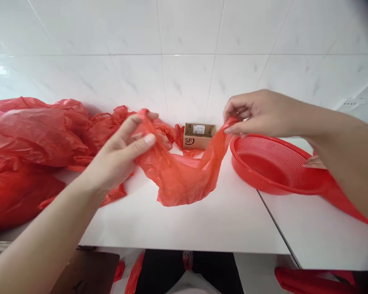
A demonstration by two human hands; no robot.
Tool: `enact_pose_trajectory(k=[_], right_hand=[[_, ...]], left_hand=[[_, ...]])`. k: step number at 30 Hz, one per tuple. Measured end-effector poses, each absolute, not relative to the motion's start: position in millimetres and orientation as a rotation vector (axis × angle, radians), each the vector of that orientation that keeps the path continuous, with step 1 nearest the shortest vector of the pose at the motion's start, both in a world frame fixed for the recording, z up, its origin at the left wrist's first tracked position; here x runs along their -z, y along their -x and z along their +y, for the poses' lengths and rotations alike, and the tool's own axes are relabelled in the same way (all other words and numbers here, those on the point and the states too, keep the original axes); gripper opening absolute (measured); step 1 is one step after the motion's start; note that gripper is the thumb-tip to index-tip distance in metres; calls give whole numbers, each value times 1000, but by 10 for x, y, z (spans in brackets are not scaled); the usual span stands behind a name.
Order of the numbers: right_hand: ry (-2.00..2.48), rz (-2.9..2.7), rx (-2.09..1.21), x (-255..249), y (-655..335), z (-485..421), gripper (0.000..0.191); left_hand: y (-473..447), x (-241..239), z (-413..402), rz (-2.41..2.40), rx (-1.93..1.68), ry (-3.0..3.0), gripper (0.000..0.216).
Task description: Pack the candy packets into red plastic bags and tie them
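A thin red plastic bag [187,183] hangs stretched between my two hands, above the white table. My left hand [125,147] is closed on one upper corner, thumb in front and fingers behind the film. The opposite corner is pinched between the thumb and fingers of my right hand [248,114]. The bag's middle sags in a curve, and its lower edge is wrinkled. Just below my right hand is a red plastic colander basket [254,177]. Beyond the bag, a small open cardboard box [198,143] stands against the tiled wall.
Filled red bags [39,134] are heaped on the left of the white table [184,228]. Another person's hand [315,162] shows at the basket's right side. A seam splits the tabletop at right. A brown carton [86,273] sits below the table edge at left.
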State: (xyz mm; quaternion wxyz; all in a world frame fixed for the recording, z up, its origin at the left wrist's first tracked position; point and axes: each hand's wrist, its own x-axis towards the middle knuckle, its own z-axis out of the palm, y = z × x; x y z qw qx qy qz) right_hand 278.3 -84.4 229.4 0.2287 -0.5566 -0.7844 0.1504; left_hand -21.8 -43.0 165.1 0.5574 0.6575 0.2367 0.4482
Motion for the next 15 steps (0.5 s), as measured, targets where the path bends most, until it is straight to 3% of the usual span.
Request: enact_pose_trajectory(k=[2, 4, 8, 12, 15], right_hand=[[1399, -2180, -546, -2281, -2567, -824, 11], [1226, -2238, -657, -2225, -2325, -791, 6], [997, -2220, -695, -2007, -1974, -708, 14], [1066, -2048, -741, -1687, -1991, -620, 38], [1114, -2026, -812, -1462, -2095, -610, 26]], left_hand=[[96, -1660, -423, 619, -857, -1631, 53], [-48, -1658, -423, 668, -663, -1696, 54], [-265, -1575, -408, 675, -394, -1734, 18], [-249, -1413, -314, 712, -443, -1556, 35], [-163, -1294, -240, 780, -461, -1478, 43]])
